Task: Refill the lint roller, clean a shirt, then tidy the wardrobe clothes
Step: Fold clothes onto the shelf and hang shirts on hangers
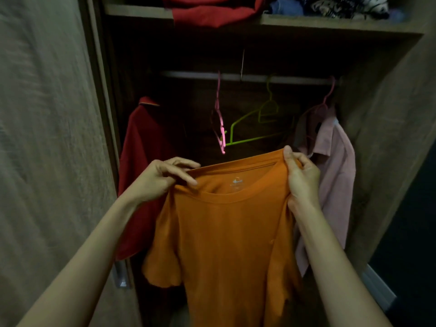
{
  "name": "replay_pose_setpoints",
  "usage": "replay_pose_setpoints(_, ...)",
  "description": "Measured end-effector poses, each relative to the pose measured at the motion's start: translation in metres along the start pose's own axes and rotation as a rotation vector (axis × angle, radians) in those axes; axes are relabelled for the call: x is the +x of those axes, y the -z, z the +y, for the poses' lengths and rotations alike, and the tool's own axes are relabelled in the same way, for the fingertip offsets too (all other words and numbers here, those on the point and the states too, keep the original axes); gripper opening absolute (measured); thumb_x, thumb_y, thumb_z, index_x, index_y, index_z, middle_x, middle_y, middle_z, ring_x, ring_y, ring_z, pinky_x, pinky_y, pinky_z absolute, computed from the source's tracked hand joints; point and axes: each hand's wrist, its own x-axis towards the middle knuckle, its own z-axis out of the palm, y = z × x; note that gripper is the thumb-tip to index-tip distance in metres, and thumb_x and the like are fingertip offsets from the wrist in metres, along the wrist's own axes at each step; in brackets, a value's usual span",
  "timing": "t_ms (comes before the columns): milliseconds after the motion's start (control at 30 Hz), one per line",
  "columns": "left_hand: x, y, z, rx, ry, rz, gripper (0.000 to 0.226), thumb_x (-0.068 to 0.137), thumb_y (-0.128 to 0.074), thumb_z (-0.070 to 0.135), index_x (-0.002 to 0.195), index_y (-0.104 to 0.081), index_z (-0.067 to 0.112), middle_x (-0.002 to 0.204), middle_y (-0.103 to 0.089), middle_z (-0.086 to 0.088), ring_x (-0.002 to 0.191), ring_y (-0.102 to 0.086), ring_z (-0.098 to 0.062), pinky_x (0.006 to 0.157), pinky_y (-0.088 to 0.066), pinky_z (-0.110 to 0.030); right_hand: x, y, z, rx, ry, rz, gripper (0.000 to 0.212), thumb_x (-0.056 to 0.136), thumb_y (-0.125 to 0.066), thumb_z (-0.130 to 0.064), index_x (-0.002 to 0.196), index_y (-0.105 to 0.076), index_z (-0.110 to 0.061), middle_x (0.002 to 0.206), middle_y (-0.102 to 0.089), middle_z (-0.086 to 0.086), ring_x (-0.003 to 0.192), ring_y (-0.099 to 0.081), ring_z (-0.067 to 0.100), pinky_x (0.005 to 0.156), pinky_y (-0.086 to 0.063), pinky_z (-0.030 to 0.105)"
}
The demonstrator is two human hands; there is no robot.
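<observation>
**Wardrobe stage: orange shirt in hand, hanging not yet done**

Nearest item: we are holding an orange T-shirt (226, 232) up in front of the open wardrobe, its body draping down between our forearms. Our left hand (162, 179) is pinching the left side of the collar, fingers closed on the cloth with the forefinger lying along the neckline. Our right hand (303, 178) is gripping the right shoulder seam, thumb raised behind the fabric and fingers curled tight over it.

Progress, as we are judging it: no lint roller is showing anywhere, so we are taking the refill and cleaning steps to be behind us, though nothing here confirms it. We are working on the tidying part; the shirt has no hanger inside it, so hanging or folding is left to do.

Just beyond the shirt: a pink hanger (220, 128) and a green hanger (254, 123) are dangling bare from the rail (188, 74), both tilted and overlapping, which may be making one awkward to lift free.

Flanking: a red polo shirt (144, 161) is hanging at the left, a pale pink shirt (335, 166) at the right, partly behind our right hand.

Farthest: the top shelf (330, 24) is carrying a red garment (212, 10) spilling over its edge and a loose heap of patterned clothes (342, 5), apparently waiting for folding.
</observation>
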Motion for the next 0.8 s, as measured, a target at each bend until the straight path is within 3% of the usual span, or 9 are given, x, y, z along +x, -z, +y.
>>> replay_pose_setpoints(133,0.001,-0.006,-0.003,0.437,0.059,0.146,0.069,0.079,-0.049,-0.014,0.112,-0.063,0.044,0.138,-0.053,0.004,0.132,-0.044,-0.016,0.115,-0.030,-0.045,-0.004,0.001,-0.004,-0.026,0.006,-0.010,0.021,0.089,-0.061,-0.038,0.077,-0.065,-0.021,0.071,-0.062,-0.002,0.064,-0.060,0.005,0.059,-0.053,0.020)
replay_pose_setpoints(233,-0.002,-0.006,0.002,0.573,0.146,0.090,0.068,0.086,-0.054,-0.004,0.139,-0.044,0.037,0.156,-0.027,0.002,0.141,-0.032,-0.023,0.112,-0.036,-0.047,-0.005,0.003,-0.007,-0.034,0.006,-0.017,0.021,0.089,-0.061,-0.038,0.076,-0.065,-0.021,0.074,-0.063,-0.003,0.067,-0.059,0.005,0.061,-0.052,0.019)
replay_pose_setpoints(333,-0.008,-0.008,0.018,0.194,0.171,-0.018,0.079,0.089,-0.047,-0.011,0.146,-0.025,0.040,0.153,-0.018,0.020,0.138,-0.034,-0.008,0.100,-0.048,-0.028,-0.006,0.004,-0.007,-0.051,-0.007,-0.044,0.022,0.088,-0.062,-0.039,0.077,-0.066,-0.020,0.077,-0.065,-0.001,0.072,-0.061,0.009,0.066,-0.053,0.024)
replay_pose_setpoints(400,-0.008,-0.012,0.031,-0.114,0.184,-0.025,0.081,0.090,-0.043,-0.015,0.142,-0.023,0.044,0.139,-0.029,0.028,0.095,-0.062,-0.007,0.071,-0.052,-0.018,-0.004,0.002,-0.004,-0.062,-0.031,-0.071,0.024,0.088,-0.062,-0.040,0.078,-0.067,-0.019,0.079,-0.066,0.002,0.076,-0.063,0.014,0.071,-0.053,0.028)
replay_pose_setpoints(467,-0.005,-0.017,0.037,-0.265,0.188,-0.006,0.085,0.087,-0.039,-0.019,0.141,-0.025,0.045,0.127,-0.039,0.032,0.066,-0.054,-0.016,0.054,-0.048,-0.020,-0.002,-0.003,0.002,-0.079,-0.075,-0.122,0.026,0.087,-0.063,-0.042,0.078,-0.069,-0.019,0.078,-0.067,0.003,0.077,-0.063,0.017,0.076,-0.053,0.032)
replay_pose_setpoints(533,0.001,-0.022,0.041,-0.342,0.188,-0.003,0.088,0.085,-0.037,-0.021,0.147,-0.026,0.039,0.129,-0.043,0.030,0.067,-0.051,-0.018,0.050,-0.045,-0.020,0.005,-0.012,0.008,-0.053,-0.111,-0.173,0.026,0.085,-0.063,-0.045,0.080,-0.073,-0.021,0.078,-0.068,0.001,0.077,-0.063,0.015,0.075,-0.052,0.032)
replay_pose_setpoints(633,0.009,-0.025,0.045,-0.352,0.217,-0.017,0.087,0.085,-0.035,-0.021,0.151,-0.022,0.033,0.152,-0.028,0.012,0.054,-0.058,-0.001,0.046,-0.044,-0.016,0.028,-0.038,0.016,-0.018,-0.061,-0.223,0.018,0.092,-0.057,-0.037,0.099,-0.069,-0.026,0.096,-0.068,-0.004,0.091,-0.062,0.011,0.075,-0.047,0.023)
replay_pose_setpoints(733,0.015,-0.025,0.041,-0.323,0.237,-0.023,0.084,0.086,-0.038,-0.018,0.152,-0.019,0.030,0.158,-0.019,0.007,0.068,-0.064,0.001,0.051,-0.046,-0.015,0.061,-0.071,0.020,0.048,-0.064,-0.221,0.032,0.096,-0.052,-0.024,0.127,-0.055,-0.013,0.126,-0.060,0.006,0.111,-0.057,0.014,0.089,-0.048,0.026)
replay_pose_setpoints(800,0.017,-0.021,0.036,-0.286,0.227,-0.015,0.085,0.087,-0.040,-0.015,0.153,-0.017,0.033,0.159,-0.014,0.010,0.110,-0.061,-0.015,0.060,-0.049,-0.017,0.082,-0.092,0.025,0.023,-0.105,-0.201,0.045,0.096,-0.052,-0.022,0.139,-0.043,-0.008,0.137,-0.051,0.010,0.119,-0.052,0.017,0.100,-0.043,0.031)
